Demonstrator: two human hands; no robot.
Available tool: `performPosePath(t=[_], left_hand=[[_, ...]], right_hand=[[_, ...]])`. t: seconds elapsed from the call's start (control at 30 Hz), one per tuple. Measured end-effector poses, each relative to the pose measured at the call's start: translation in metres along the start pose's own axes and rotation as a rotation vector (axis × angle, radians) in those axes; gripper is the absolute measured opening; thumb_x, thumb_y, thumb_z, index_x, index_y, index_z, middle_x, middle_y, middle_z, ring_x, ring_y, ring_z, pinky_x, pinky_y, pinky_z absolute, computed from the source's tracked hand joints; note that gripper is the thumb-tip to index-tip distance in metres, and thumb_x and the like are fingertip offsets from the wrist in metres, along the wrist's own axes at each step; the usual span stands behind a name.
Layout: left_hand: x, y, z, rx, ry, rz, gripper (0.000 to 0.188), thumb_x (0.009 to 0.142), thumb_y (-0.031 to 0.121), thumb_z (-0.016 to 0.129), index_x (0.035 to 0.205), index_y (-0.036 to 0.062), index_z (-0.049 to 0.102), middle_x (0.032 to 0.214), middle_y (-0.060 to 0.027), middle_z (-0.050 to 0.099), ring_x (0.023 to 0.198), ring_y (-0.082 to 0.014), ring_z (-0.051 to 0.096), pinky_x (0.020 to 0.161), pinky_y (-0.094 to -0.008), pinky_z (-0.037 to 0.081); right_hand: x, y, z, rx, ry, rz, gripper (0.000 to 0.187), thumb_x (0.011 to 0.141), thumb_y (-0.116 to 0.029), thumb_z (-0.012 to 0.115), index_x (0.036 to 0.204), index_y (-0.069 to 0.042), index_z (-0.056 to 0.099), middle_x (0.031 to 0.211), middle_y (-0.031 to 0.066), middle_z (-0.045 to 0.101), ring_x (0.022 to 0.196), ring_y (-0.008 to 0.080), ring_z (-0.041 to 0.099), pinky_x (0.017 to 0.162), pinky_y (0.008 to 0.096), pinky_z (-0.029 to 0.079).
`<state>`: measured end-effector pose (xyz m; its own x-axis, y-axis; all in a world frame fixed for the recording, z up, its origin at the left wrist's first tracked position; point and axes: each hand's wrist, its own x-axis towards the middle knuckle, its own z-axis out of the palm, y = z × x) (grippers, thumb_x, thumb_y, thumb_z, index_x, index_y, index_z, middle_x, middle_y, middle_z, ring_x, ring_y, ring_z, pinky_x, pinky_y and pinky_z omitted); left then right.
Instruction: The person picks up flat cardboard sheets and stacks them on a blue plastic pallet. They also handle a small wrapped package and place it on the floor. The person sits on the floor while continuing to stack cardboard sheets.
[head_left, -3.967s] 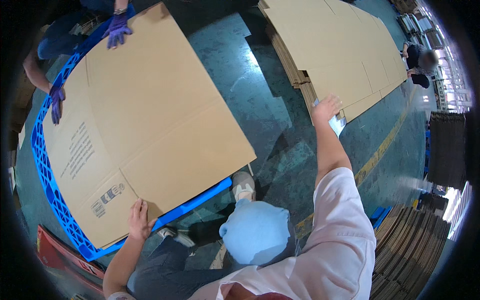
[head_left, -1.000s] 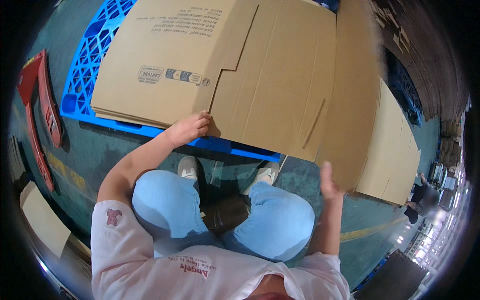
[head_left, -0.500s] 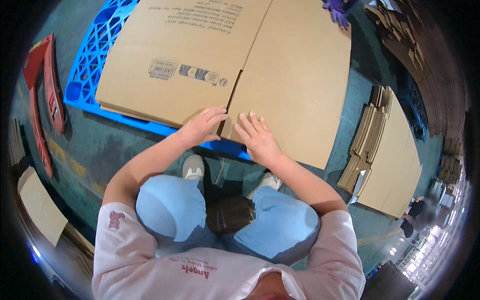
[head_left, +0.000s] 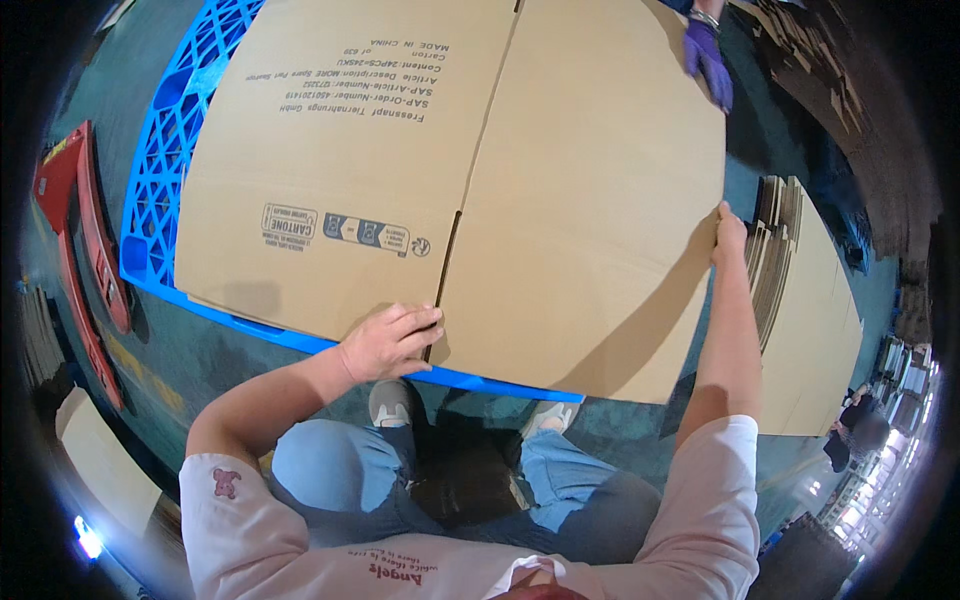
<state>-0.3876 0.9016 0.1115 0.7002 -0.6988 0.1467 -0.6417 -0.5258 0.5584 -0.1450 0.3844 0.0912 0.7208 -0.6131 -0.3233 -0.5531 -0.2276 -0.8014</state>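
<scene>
A large flat cardboard carton point(head_left: 580, 200), brown with dark print on its left half, lies on a blue plastic pallet point(head_left: 150, 265). A narrow slot runs from its near edge towards its middle. My left hand point(head_left: 392, 340) rests on the near edge just left of this slot, fingers stretched over the board and holding nothing visible. Out at the carton's right edge, my right hand point(head_left: 731, 235) is closed around the rim, its thumb side showing on top. Farther along that edge, another person's purple-gloved hand point(head_left: 708, 65) touches the far right part.
Stacked flat cardboard point(head_left: 815, 320) stands to the right, with more piles behind it. Red metal forks point(head_left: 75, 220), like a pallet jack's, lie on the green floor at left. A pale board point(head_left: 105, 455) is at lower left. A person point(head_left: 858, 430) is far off at right.
My right hand has gone from beside the slot to the carton's right edge and gripped it. My left hand stays by the slot. The gloved hand has slid nearer along the edge.
</scene>
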Motion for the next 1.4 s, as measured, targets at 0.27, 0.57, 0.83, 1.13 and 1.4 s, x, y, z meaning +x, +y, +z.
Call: performPosePath(t=[0.27, 0.57, 0.83, 1.13, 1.4], left_hand=[[0.008, -0.006, 0.002, -0.069, 0.002, 0.018, 0.054, 0.061, 0.027, 0.072, 0.107, 0.0059, 0.052, 0.113, -0.011, 0.048, 0.099, -0.0262, 0.05, 0.08, -0.0363, 0.044], [0.008, -0.011, -0.003, -0.003, -0.026, 0.133, 0.05, 0.062, 0.027, 0.072, 0.103, 0.0047, 0.056, 0.109, -0.0117, 0.05, 0.098, -0.0273, 0.049, 0.079, -0.0355, 0.045], [0.007, 0.002, 0.013, 0.069, 0.016, 0.121, 0.045, 0.061, 0.021, 0.07, 0.1, 0.0005, 0.057, 0.108, -0.0163, 0.052, 0.099, -0.0308, 0.05, 0.079, -0.0387, 0.044], [0.01, 0.011, 0.014, 0.153, -0.007, 0.09, 0.054, 0.055, 0.023, 0.074, 0.1, 0.0004, 0.057, 0.11, -0.0177, 0.051, 0.1, -0.0344, 0.049, 0.083, -0.0418, 0.043], [0.019, 0.018, -0.014, 0.213, -0.268, 0.084, 0.062, 0.055, 0.029, 0.073, 0.107, 0.0026, 0.054, 0.113, -0.0156, 0.047, 0.104, -0.0339, 0.045, 0.087, -0.0417, 0.041]], right_hand=[[-0.003, -0.002, 0.012, 0.025, -0.029, 0.111, 0.052, 0.088, -0.039, 0.045, 0.116, 0.005, 0.047, 0.115, 0.0145, 0.05, 0.103, 0.0243, 0.047, 0.085, 0.0362, 0.039], [-0.041, -0.017, 0.044, -0.68, 0.29, -0.147, 0.055, 0.088, -0.045, 0.029, 0.099, -0.001, 0.06, 0.1, 0.0211, 0.058, 0.098, 0.0373, 0.053, 0.084, 0.0455, 0.041], [-0.041, 0.018, 0.025, -0.625, 0.161, -0.514, 0.039, 0.086, -0.031, 0.043, 0.107, 0.0, 0.051, 0.094, 0.0223, 0.058, 0.091, 0.0315, 0.057, 0.08, 0.0401, 0.044], [-0.121, 0.17, -0.193, -1.246, 0.45, -0.038, 0.083, 0.064, -0.036, 0.072, 0.127, -0.001, 0.032, 0.131, 0.0212, 0.034, 0.125, 0.0355, 0.026, 0.102, 0.0443, 0.024], [-0.087, 0.27, -0.227, -1.193, 0.645, 0.075, 0.028, 0.081, -0.006, 0.044, 0.109, -0.002, 0.045, 0.117, 0.0184, 0.045, 0.113, 0.0335, 0.041, 0.089, 0.0394, 0.039]])
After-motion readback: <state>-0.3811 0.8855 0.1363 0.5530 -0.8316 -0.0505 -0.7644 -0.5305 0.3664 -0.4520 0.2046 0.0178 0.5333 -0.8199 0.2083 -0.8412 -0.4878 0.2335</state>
